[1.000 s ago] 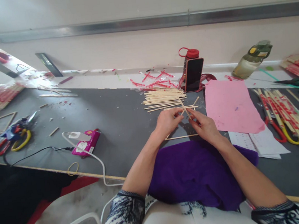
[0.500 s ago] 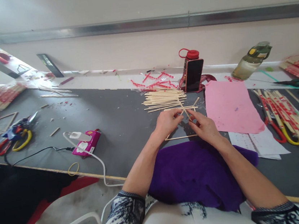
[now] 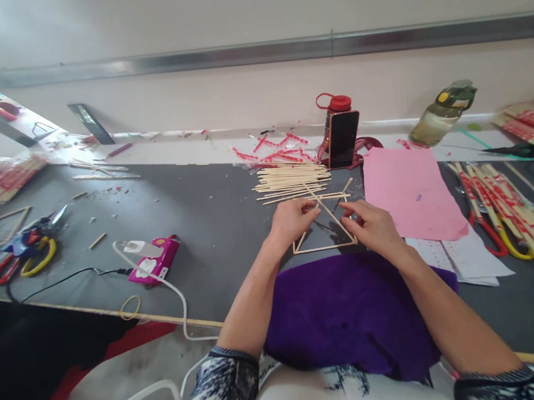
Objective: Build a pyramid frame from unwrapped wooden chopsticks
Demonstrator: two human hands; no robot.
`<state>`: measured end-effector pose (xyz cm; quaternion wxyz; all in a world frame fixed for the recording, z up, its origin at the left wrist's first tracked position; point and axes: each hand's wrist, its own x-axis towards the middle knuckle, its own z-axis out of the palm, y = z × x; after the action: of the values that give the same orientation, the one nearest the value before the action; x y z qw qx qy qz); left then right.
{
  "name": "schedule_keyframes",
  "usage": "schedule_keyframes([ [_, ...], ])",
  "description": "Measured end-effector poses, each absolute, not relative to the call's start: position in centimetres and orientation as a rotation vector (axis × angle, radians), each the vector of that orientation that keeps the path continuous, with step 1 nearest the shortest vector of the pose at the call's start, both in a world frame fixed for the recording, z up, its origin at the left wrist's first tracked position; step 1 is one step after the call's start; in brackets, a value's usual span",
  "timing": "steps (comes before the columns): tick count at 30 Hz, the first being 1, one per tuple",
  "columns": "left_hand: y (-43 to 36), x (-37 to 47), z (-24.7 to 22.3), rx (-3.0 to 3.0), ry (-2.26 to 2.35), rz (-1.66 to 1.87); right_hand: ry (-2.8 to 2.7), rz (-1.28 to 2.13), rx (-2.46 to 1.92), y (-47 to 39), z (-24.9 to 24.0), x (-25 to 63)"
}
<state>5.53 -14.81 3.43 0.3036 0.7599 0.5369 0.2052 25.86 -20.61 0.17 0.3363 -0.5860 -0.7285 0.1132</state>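
A square frame of thin wooden sticks (image 3: pixel 324 248) lies on the dark table in front of me, with sticks crossing inside it. One diagonal stick (image 3: pixel 331 213) runs from the far side down to the near right corner. My left hand (image 3: pixel 293 220) is at the frame's left side, thumb and fingertips closed on the diagonal stick near its upper part. Over the right side, my right hand (image 3: pixel 371 221) has its thumb and fingers apart, close to the diagonal. Both palms hide parts of the frame's sides. Behind the frame lies a pile of loose sticks (image 3: pixel 291 177).
A phone (image 3: pixel 343 140) leans on a red-capped bottle (image 3: pixel 340 104). Pink paper (image 3: pixel 405 193) lies to the right, beside wrapped sticks (image 3: pixel 501 203) and scissors (image 3: pixel 490 234). A purple box (image 3: pixel 155 262) with cables and more scissors (image 3: pixel 40 257) are left. Purple cloth (image 3: pixel 344 314) covers my lap.
My hands have moved apart, the right one shifting right and its fingers opening. The diagonal stick now reaches down to the frame's near right corner. The view has shifted slightly.
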Motion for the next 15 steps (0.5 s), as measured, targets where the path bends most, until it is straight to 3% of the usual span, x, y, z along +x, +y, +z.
schedule_keyframes([
  [15, -14.4, 5.1, 3.1, 2.206, 1.529, 0.233, -2.111, 0.312, -1.575, -21.3, 1.9, 27.1],
])
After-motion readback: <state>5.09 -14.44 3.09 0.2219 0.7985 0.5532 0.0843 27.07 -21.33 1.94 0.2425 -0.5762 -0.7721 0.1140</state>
